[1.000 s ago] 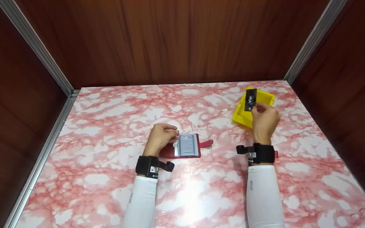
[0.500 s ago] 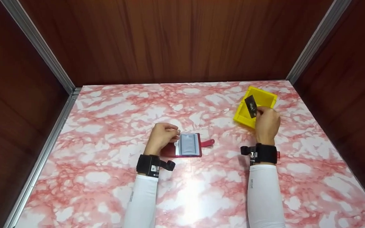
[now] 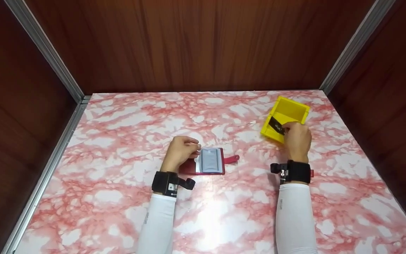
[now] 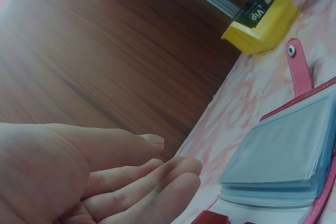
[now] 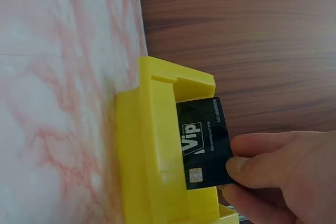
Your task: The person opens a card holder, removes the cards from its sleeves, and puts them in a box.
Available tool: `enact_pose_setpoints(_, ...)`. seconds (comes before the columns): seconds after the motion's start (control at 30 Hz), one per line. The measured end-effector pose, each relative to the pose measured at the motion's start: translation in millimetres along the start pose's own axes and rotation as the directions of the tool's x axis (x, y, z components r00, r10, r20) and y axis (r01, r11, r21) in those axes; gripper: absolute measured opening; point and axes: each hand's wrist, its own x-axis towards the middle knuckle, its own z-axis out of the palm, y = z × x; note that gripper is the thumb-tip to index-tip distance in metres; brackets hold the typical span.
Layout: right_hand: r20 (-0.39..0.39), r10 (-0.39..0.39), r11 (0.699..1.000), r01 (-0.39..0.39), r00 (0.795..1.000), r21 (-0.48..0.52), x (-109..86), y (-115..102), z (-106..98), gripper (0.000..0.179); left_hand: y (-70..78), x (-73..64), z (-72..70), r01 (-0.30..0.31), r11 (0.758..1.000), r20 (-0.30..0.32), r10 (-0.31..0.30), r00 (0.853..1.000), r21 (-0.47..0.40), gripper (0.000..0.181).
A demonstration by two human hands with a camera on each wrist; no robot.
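My right hand (image 3: pixel 297 139) pinches a black card (image 5: pixel 205 142) marked "Vip" by one edge, thumb against fingers. The card overlaps the mouth of a yellow plastic bin (image 5: pixel 157 145) at the far right of the table. Over the left part of an opened red card holder (image 3: pixel 210 161), my left hand (image 3: pixel 182 151) hovers with relaxed fingers and nothing between them. Clear plastic sleeves (image 4: pixel 278 145) lie stacked in the holder's right side, and a red snap strap (image 4: pixel 299 69) sticks out from its edge. The left hand hides part of the holder's left cover.
A pink-and-white marbled table (image 3: pixel 118 211) carries everything. Dark wood panels (image 3: pixel 196 46) stand behind and at both sides, with metal rails (image 3: pixel 44 49) at the corners. Both wrists wear black camera straps (image 3: pixel 298 171).
My right hand has lowered the black card toward the yellow bin, tilting it from upright to slanted. The left hand stays in place over the card holder.
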Motion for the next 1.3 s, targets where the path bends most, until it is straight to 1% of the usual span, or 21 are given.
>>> enact_pose_setpoints(0.13,0.023,-0.006,0.999,0.007,1.0,-0.043,-1.1,1.0,1.5,0.025,0.4,-0.2,-0.3,0.014,1.0,0.001,-0.014,1.0,-0.003,0.029)
enact_pose_setpoints(0.4,0.088,0.057,0.998,-0.053,0.995,-0.047,-1.0,4.2,6.6,0.028,-0.6,0.1,0.4,0.014,1.0,0.002,-0.014,1.0,-0.001,0.028)
enact_pose_setpoints(0.47,0.081,0.078,0.996,-0.074,0.994,-0.048,-1.1,4.1,8.5,0.03,-0.9,0.2,0.4,0.014,1.0,0.005,-0.014,1.0,0.001,0.028)
enact_pose_setpoints(0.67,0.026,0.155,0.986,-0.153,0.988,-0.068,-2.5,3.5,16.3,0.033,-1.0,0.7,0.1,0.023,1.0,0.009,-0.023,1.0,0.017,0.028)
enact_pose_setpoints(0.77,0.006,0.176,0.982,-0.175,0.984,-0.066,-3.6,3.6,20.2,0.033,-1.3,1.6,0.1,0.025,1.0,0.008,-0.025,1.0,0.019,0.028)
enact_pose_setpoints(1.0,0.006,0.145,0.988,-0.144,0.989,-0.054,-4.9,4.6,23.3,0.033,-0.3,1.4,-0.6,0.014,1.0,0.005,-0.014,1.0,0.009,0.028)
enact_pose_setpoints(1.17,0.013,0.1,0.994,-0.099,0.995,-0.039,-4.6,4.5,23.0,0.034,-0.1,1.0,-0.9,0.023,1.0,0.005,-0.023,1.0,0.006,0.027)
enact_pose_setpoints(1.3,0.014,0.065,0.997,-0.064,0.998,-0.033,-3.2,1.4,21.6,0.03,-0.2,0.4,-1.2,0.025,1.0,0.006,-0.025,1.0,0.007,0.027)
